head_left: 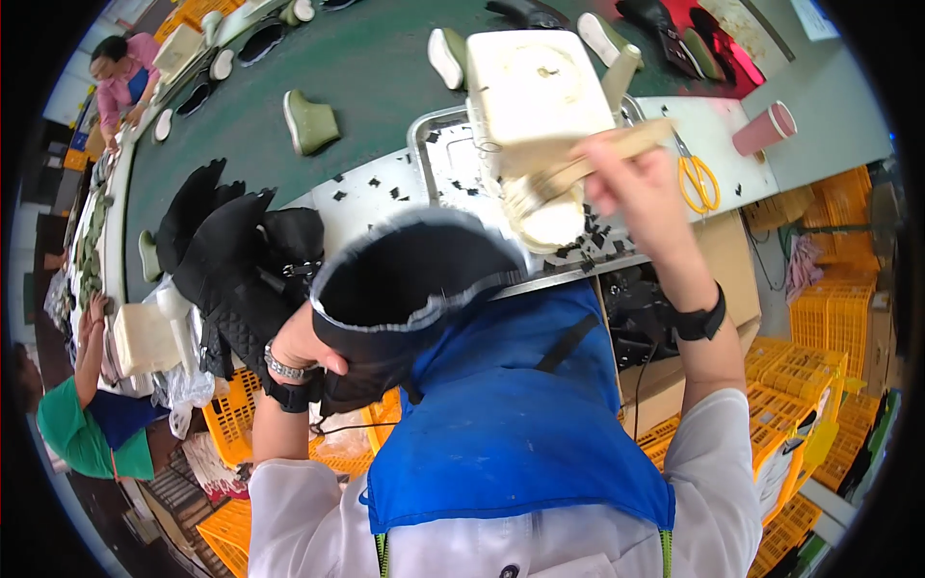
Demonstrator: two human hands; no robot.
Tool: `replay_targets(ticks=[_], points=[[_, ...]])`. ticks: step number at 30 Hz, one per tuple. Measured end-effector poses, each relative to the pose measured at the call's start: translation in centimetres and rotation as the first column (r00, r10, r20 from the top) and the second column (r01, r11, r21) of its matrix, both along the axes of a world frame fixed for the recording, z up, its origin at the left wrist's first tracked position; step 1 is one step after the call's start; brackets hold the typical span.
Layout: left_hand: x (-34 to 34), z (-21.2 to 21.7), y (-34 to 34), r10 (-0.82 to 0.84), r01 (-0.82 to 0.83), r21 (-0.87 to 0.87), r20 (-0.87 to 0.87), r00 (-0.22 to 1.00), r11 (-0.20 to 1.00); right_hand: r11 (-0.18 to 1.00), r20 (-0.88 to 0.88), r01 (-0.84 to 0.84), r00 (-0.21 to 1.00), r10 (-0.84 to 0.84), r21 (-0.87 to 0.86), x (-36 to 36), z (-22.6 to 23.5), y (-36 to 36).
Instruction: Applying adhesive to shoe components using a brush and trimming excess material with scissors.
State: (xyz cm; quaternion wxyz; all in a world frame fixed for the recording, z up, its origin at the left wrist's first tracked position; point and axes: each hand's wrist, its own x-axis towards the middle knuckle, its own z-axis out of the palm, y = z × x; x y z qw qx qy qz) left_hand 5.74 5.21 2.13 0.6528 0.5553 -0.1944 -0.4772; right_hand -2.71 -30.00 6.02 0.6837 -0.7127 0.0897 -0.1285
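Head view: the left hand is grasping a black boot, whose wide opening is turned upward, before the near edge of the white table. The right hand is closed around the wooden brush; its bristles are at a pale mass near the tray's front edge, but I cannot tell whether they touch. On the metal tray is also a white container. Yellow-handled scissors lie to the tray's right, and a red cup is near the table's right end.
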Motion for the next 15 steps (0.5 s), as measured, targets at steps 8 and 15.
replay_targets(ticks=[8, 15], points=[[1.1, 2.8, -5.3, 0.223, -0.426, -0.143, 0.964, 0.143, 0.893, 0.952, 0.106, 0.206, 0.966, -0.234, 0.229, -2.9, -0.5, -2.2], [2.6, 3.2, -8.7, 0.053, -0.451, -0.196, 0.949, -0.311, 0.871, 0.921, 0.084, 0.227, 0.960, -0.266, 0.317, -5.3, -1.8, -1.7]])
